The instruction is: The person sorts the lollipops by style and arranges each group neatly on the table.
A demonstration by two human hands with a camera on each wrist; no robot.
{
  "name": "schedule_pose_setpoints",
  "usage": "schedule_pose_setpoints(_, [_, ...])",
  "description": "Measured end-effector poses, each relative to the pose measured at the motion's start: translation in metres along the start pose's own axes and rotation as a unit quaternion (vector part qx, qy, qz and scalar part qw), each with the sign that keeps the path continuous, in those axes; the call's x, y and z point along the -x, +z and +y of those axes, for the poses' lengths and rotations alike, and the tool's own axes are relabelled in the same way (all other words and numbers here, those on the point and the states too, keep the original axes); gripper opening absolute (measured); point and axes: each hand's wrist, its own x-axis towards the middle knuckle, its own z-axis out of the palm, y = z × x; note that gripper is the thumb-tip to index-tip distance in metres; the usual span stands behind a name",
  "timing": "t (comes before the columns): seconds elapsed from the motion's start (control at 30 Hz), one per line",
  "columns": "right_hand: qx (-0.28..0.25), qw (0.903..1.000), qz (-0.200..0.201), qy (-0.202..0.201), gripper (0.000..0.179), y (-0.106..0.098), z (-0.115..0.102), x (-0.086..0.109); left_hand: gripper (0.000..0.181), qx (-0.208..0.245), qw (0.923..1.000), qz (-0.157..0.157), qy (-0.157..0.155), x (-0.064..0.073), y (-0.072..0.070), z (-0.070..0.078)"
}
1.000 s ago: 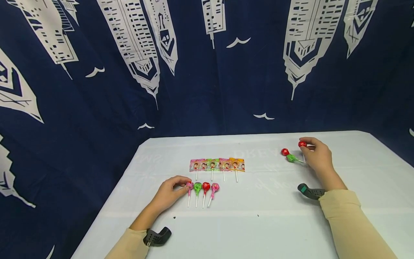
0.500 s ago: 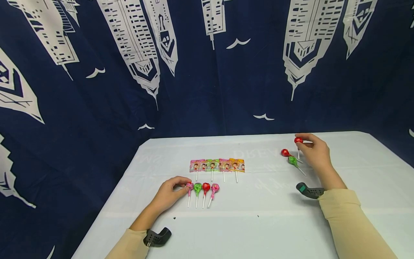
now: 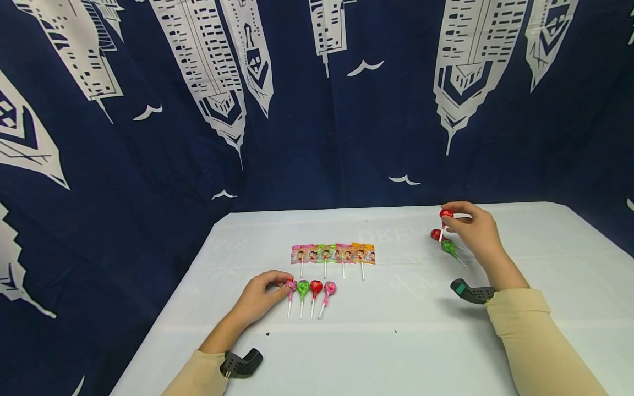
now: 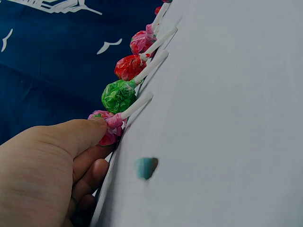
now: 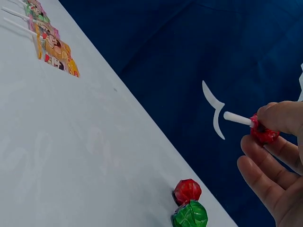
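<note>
My right hand pinches a red lollipop by its wrapped head, the white stick pointing away from the fingers. It is raised over another red lollipop and a green lollipop that lie together on the table. At the left, the thumb and fingers of my left hand pinch the head of a pink lollipop. That one is the leftmost of a row, beside a green lollipop, a red lollipop and another pink lollipop, sticks towards me.
Behind that row lie several flat-packed lollipops in pink, green and orange wrappers, side by side. The white table ends at a dark blue curtain with white building prints. Small dark specks dot the tabletop.
My right hand has carried its red lollipop left and slightly back. Early on, the green lollipop beneath it swung its stick towards me. My left hand stays on the pink lollipop.
</note>
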Motion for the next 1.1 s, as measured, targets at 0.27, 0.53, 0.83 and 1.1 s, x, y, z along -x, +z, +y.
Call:
schedule_pose_setpoints(0.27, [0.008,0.9994,-0.033,-0.006,0.049,0.004,-0.011,0.001,0.021,0.0,1.0,0.002,-0.004,-0.001,0.001,0.0])
schedule_pose_setpoints(0.53, [-0.006,0.9986,-0.053,-0.005,0.045,0.012,-0.022,0.004,0.022,0.001,1.0,0.004,-0.005,-0.001,0.001,-0.001])
schedule_pose_setpoints(0.83, [-0.021,0.9964,-0.074,-0.036,0.036,0.02,-0.027,0.006,0.022,0.004,1.0,0.003,-0.004,-0.001,0.001,-0.001])
schedule_pose_setpoints(1.1, [0.003,0.9944,-0.094,-0.05,0.031,0.026,-0.032,0.007,0.022,0.001,1.0,0.002,-0.006,0.0,0.0,0.001])
